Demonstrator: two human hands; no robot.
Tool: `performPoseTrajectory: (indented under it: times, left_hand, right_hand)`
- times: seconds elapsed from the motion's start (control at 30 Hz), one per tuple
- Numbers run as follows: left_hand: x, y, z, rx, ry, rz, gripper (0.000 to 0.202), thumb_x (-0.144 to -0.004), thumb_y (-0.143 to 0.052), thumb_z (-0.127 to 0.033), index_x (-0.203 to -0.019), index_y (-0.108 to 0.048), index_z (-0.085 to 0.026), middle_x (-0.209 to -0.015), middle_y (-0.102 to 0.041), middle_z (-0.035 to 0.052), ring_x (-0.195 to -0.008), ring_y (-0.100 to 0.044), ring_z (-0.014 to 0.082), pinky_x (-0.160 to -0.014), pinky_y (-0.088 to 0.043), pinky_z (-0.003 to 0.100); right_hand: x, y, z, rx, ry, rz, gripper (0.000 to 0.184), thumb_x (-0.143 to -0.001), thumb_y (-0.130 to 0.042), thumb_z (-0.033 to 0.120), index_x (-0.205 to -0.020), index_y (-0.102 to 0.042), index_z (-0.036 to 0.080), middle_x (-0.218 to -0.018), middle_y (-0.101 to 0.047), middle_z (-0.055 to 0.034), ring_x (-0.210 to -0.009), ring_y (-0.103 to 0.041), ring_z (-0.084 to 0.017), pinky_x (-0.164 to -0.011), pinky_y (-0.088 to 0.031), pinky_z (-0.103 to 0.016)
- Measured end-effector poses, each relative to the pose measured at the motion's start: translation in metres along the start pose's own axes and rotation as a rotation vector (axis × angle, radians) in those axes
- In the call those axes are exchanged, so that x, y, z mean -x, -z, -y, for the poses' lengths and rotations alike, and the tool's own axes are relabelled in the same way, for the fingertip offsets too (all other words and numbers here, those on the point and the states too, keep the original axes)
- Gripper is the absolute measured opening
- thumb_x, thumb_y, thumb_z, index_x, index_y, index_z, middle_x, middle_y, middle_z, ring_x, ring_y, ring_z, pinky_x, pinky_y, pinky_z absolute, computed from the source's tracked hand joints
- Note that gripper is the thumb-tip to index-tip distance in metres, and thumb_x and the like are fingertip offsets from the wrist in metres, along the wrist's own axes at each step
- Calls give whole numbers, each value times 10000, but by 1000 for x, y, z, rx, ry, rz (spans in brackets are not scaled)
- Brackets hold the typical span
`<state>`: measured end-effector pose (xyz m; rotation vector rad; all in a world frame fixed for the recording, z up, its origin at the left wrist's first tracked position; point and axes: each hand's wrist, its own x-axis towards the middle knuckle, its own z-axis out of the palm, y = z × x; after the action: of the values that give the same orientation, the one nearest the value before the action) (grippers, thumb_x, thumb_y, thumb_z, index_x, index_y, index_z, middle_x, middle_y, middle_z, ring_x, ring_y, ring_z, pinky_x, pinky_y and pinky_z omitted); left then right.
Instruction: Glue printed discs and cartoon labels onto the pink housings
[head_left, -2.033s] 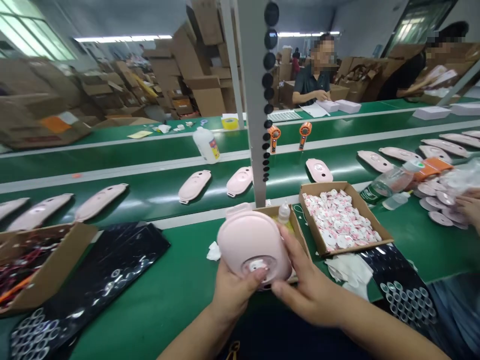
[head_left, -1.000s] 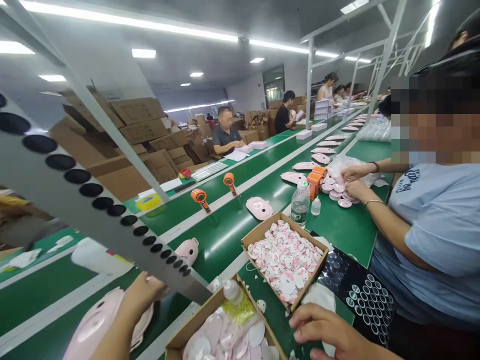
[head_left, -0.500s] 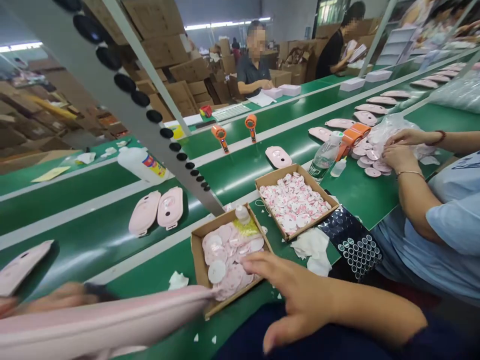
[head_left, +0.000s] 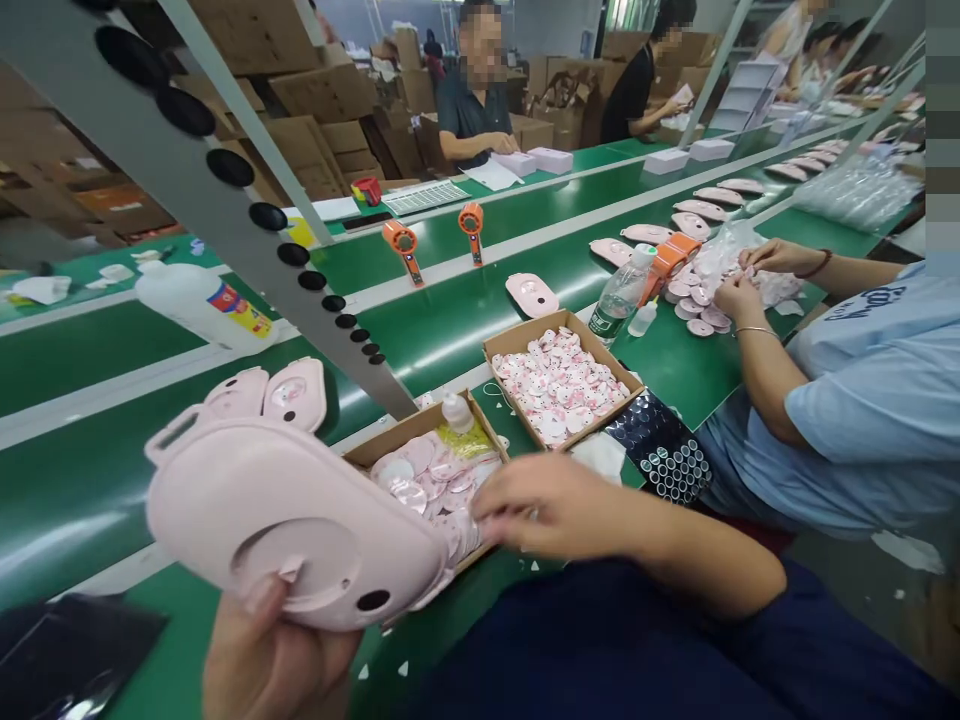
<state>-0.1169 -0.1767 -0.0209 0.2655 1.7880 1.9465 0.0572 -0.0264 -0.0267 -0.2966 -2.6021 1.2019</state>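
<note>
My left hand [head_left: 277,655] grips a pale pink oval plastic cover [head_left: 217,490] from below, its thumb beside the round recess. The cover has a dark oval hole near one end and a loop at the other, and it is tilted above the bench. My right hand [head_left: 555,505] is at the near right side of a cardboard tray [head_left: 491,435] of pink and white round discs [head_left: 409,465]. Its fingers are drawn together over the discs; whatever lies between them is hidden. A small white-capped bottle [head_left: 456,412] and a yellow packet [head_left: 472,440] share the tray.
A second cardboard tray [head_left: 634,385] holds many small printed pieces. More pink covers [head_left: 532,295] lie on the green belt, near two orange handheld fans [head_left: 401,245]. A slanted grey post [head_left: 300,265] crosses the left. At right, a co-worker's hands [head_left: 739,290] handle pink discs.
The pink cover has swung upright into view, its recessed face toward me. My right hand has gone from spread fingers to fingers drawn together at the tray. The view has shifted.
</note>
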Motion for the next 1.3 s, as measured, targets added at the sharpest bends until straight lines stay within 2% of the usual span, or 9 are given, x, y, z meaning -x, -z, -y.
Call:
performPoseTrajectory:
  times: [0.13,0.3,0.5,0.73,0.9,1.0,1.07,1.17,1.3]
  left_hand:
    - [-20,-9,-17,94,18,-115,673,-491,-755,-332,-1159,-680,-374,-1088,-751,-39,-1383,-429,368,-1198,-318,520]
    - [-38,-6,-13,224,56,-98,559,-454,-758,-315,-1000,-725,-199,-1009,-765,53,-1159,-615,370,-1028,-512,466]
    - [-54,25,4,364,68,-67,577,-522,-844,-309,-1061,-724,-141,-980,-765,80,-884,-700,264,-721,-604,290]
    - [-54,38,24,385,159,6,563,-545,-862,-322,-1073,-729,-181,-973,-765,70,-890,-705,254,-737,-604,294]
    - [-59,52,29,371,111,-28,593,-534,-861,-311,-1093,-720,-172,-948,-766,64,-841,-702,234,-742,-596,278]
    - [-67,61,29,378,44,-87,564,-575,-836,-281,-1118,-712,-193,-976,-765,42,-874,-702,231,-787,-582,267]
    - [-73,63,30,398,-5,-105,564,-599,-815,-271,-1147,-698,-207,-988,-764,38,-917,-700,242,-804,-576,272]
    - [-78,65,31,417,-65,-137,585,-606,-785,-274,-1177,-676,-207,-1017,-758,51,-985,-690,260,-816,-568,288]
    - [-78,69,34,413,-54,-164,551,-616,-765,-286,-1157,-688,-211,-1048,-751,44,-989,-691,259,-836,-562,300]
  right_hand:
    - [-13,40,-63,481,-395,-110,246,-923,-578,154,-1123,-718,178,-1136,-734,-104,-1064,-676,-232,-937,-525,-389]
    - [-35,41,-108,570,-353,32,240,-877,-625,119,-1066,-748,201,-1096,-732,-84,-1054,-668,-227,-925,-505,-327]
    - [-48,38,-78,669,-252,-136,309,-920,-595,243,-1216,-670,200,-1351,-566,-155,-1216,-560,-324,-996,-466,-479]
    - [-113,-9,-72,570,-267,-59,308,-812,-741,363,-1062,-666,199,-1141,-610,-117,-1095,-581,-340,-907,-493,-522]
    - [-112,-14,-83,516,-264,-56,354,-809,-746,342,-1103,-621,190,-1144,-595,-113,-1108,-577,-316,-935,-493,-497]
    - [-92,-12,-63,497,-111,-310,508,-819,-747,338,-1265,-534,223,-1296,-518,-134,-1235,-503,-331,-984,-465,-506]
    - [-82,-19,-42,503,133,-403,393,-879,-681,260,-1246,-542,265,-1260,-555,-95,-1203,-517,-292,-986,-450,-481]
    - [-80,-45,-20,570,460,19,279,-947,-549,136,-1188,-610,261,-1203,-650,-45,-1128,-556,-241,-978,-422,-441]
    - [-96,-91,-22,677,539,522,272,-962,-536,135,-1206,-651,176,-1235,-672,-104,-1138,-574,-262,-922,-435,-430]
